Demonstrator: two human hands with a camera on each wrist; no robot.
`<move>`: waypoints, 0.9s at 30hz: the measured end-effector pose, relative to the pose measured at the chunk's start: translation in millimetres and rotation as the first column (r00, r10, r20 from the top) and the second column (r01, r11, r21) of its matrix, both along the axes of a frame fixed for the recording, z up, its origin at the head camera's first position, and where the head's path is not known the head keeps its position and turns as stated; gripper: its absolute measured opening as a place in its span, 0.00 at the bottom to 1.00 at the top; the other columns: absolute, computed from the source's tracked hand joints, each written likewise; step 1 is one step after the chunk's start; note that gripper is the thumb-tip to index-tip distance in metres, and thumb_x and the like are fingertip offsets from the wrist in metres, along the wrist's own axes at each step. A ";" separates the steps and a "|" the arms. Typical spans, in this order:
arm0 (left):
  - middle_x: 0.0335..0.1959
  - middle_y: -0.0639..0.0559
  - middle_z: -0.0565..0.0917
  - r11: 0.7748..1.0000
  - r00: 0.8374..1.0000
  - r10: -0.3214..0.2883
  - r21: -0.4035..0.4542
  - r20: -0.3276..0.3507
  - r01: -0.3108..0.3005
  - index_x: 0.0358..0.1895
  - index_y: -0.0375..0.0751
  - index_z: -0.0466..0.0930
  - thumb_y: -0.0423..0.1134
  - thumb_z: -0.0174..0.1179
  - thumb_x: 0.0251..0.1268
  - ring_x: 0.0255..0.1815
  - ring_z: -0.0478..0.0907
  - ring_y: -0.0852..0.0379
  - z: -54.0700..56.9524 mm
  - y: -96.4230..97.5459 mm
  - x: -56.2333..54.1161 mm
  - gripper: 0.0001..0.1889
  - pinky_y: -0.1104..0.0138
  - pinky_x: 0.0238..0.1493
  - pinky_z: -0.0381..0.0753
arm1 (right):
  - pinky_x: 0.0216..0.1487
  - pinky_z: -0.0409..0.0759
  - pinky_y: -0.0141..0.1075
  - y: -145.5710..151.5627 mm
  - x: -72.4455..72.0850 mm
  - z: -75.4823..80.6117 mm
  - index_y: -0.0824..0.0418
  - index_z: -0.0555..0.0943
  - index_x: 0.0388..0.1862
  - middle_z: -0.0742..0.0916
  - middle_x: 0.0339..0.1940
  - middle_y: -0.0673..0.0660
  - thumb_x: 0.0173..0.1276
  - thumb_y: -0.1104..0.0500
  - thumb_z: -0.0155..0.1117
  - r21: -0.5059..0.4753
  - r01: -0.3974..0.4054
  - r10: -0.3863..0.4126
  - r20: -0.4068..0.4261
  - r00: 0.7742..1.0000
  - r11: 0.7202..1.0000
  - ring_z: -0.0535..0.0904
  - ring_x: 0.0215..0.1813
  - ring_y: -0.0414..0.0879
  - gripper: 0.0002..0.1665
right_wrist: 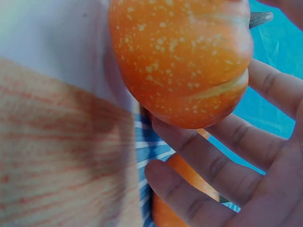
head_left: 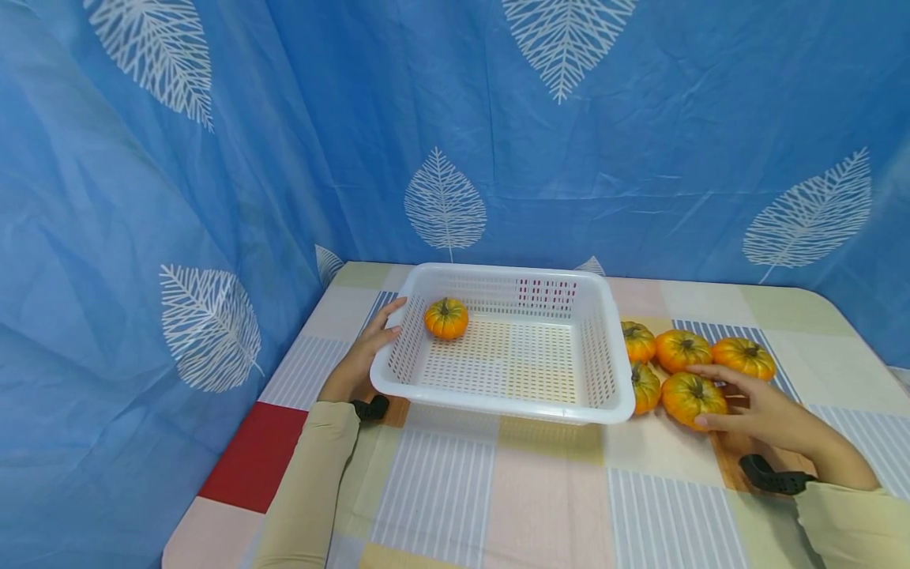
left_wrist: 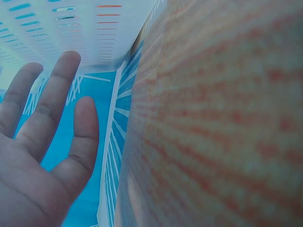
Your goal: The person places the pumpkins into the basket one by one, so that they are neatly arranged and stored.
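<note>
My right hand [head_left: 771, 415] grips a small orange-and-green pumpkin [head_left: 686, 399], thumb on its near side and fingers along its far side. In the right wrist view, the fingers of that hand [right_wrist: 232, 170] curve around the speckled underside of the pumpkin [right_wrist: 182, 61], low by the cloth. At the left end of a white plastic basket [head_left: 490, 402] is my left hand [head_left: 364, 348], its fingertips right at the wall. The left wrist view shows this hand [left_wrist: 47, 137] with extended, spread fingers below the perforated basket wall [left_wrist: 85, 40]. One pumpkin [head_left: 446, 319] sits inside the basket's left end.
Several more pumpkins cluster right of the basket, including one at the back [head_left: 682, 350], one farther right [head_left: 743, 358] and one against the basket wall [head_left: 644, 389]. A patchwork cloth [head_left: 547, 506] covers the table. Blue leaf-print curtains [head_left: 640, 158] hang behind and left.
</note>
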State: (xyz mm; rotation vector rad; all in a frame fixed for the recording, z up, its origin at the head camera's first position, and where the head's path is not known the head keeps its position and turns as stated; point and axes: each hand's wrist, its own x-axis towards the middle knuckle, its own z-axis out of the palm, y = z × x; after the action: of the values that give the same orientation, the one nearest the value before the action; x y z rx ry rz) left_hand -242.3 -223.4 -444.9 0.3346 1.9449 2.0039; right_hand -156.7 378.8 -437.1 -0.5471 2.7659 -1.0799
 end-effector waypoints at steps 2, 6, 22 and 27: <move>0.90 0.48 0.47 1.000 1.000 -0.002 0.006 0.001 0.002 0.90 0.64 0.43 0.46 0.44 0.85 0.76 0.62 0.28 -0.7 -0.2 -0.6 0.36 0.35 0.68 0.75 | 0.45 0.81 0.29 0.1 0.5 2.0 0.65 0.74 0.76 0.80 0.70 0.66 0.69 0.67 0.76 0.001 -0.002 0.002 -0.020 1.000 1.000 0.71 0.55 0.19 0.38; 0.90 0.49 0.47 1.000 1.000 -0.003 0.011 0.007 0.003 0.89 0.65 0.44 0.47 0.44 0.85 0.75 0.63 0.29 -2.7 -0.9 -1.9 0.36 0.37 0.67 0.78 | 0.47 0.78 0.25 -1.0 1.2 6.1 0.67 0.75 0.75 0.77 0.69 0.47 0.68 0.67 0.78 -0.001 -0.004 0.004 -0.056 0.998 1.000 0.69 0.57 0.18 0.38; 0.90 0.47 0.49 1.000 1.000 0.017 0.007 0.015 -0.017 0.90 0.63 0.44 0.46 0.44 0.85 0.75 0.65 0.29 0.3 0.7 -1.8 0.36 0.38 0.65 0.79 | 0.49 0.75 0.22 -12.3 4.9 35.2 0.67 0.73 0.77 0.76 0.70 0.74 0.63 0.66 0.82 0.075 -0.015 0.026 -0.138 0.990 0.997 0.62 0.59 0.14 0.44; 0.90 0.47 0.49 1.000 1.000 0.013 0.008 0.008 -0.014 0.90 0.62 0.44 0.46 0.44 0.85 0.74 0.65 0.29 -0.1 1.0 -1.3 0.36 0.41 0.64 0.80 | 0.48 0.78 0.25 -16.7 6.3 43.9 0.68 0.74 0.76 0.77 0.69 0.74 0.61 0.66 0.83 0.087 -0.043 0.057 -0.171 0.984 0.995 0.63 0.59 0.15 0.45</move>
State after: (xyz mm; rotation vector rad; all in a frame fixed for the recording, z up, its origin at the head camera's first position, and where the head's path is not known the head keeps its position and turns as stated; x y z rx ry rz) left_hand -243.6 -222.4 -445.0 0.3154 1.9399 2.0187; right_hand -150.4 362.1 -393.2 -0.7276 2.9111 -0.9441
